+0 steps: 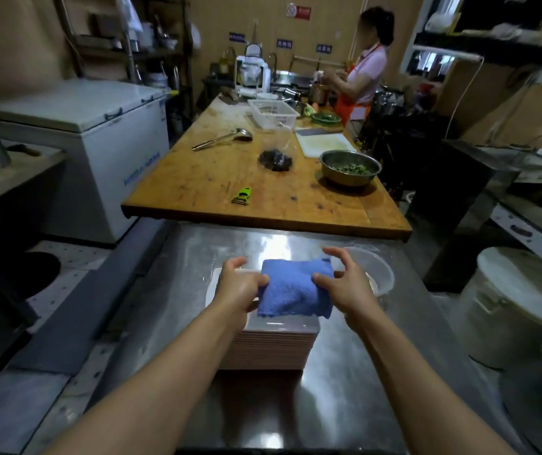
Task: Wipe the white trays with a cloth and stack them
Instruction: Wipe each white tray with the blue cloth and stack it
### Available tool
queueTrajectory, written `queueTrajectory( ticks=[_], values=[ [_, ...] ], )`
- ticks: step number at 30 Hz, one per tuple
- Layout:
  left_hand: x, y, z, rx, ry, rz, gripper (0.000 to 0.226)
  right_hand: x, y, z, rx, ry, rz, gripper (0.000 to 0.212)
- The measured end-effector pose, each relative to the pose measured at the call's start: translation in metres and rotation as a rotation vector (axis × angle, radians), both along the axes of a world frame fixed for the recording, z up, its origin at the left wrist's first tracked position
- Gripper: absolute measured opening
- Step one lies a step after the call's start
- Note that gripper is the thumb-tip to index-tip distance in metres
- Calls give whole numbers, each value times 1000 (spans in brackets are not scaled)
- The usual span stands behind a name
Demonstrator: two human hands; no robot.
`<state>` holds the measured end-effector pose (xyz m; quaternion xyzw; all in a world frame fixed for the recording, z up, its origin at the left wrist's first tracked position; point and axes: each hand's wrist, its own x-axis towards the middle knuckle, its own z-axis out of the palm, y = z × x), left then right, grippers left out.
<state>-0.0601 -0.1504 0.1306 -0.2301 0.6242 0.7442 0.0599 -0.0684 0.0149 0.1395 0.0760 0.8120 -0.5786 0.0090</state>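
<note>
Far left: a white chest freezer (99, 126) is standing against the wall, lid down.

Near, on the steel counter (345, 389): a tall stack of white trays (276, 349) is sitting square in front of the worker. A folded blue cloth (294, 290) is lying on the top tray.

The worker's left hand (240, 284) is gripping the left edge of the cloth, thumb on top, fingers curling past the far side. Part of the top tray is showing pale just left of this hand.

The right hand (348, 280) is hovering at the cloth's right edge, fingers spread and curved, thumb tip touching the cloth. Whether it is actually pinching the cloth, I cannot tell.

Just behind the right hand, a clear plastic bowl (378, 274) is sitting on the counter, partly hidden by the fingers.

Beyond the counter, a long wooden table (197, 178) is carrying, left to right: a metal ladle (223, 139), a green peeler (242, 196), a dark bagged clump (276, 159), a white basket (273, 113), a white cutting board (325, 144), and a steel bowl (350, 167) holding chopped greens.

At the table's far right end, a person in an orange apron (361, 80) is standing, hands busy at the sink area.

Far right, near: a white lidded bucket (519, 307) is standing on the floor.
</note>
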Motion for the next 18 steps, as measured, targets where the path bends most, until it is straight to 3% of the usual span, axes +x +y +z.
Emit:
queueTrajectory(
  ticks=[4, 6, 11, 13, 18],
  values=[
    [-3, -41, -9, -139, 85, -196, 53, 3, -35, -9, 130, 15, 100, 44],
    [-6, -54, -14, -282, 130, -227, 53, 5, -48, -12, 304, 43, 180, 41],
    [-11, -74, -24, -622, 236, -281, 27, 7, -74, -14, 687, 120, 90, 8],
    [-15, -81, -29, -713, 255, -279, 20, 5, -80, -17, 646, 116, 81, 12],
    [-26, -99, -49, -766, 220, -249, 37, -7, -90, -23, 588, 250, -44, 9]
  ],
)
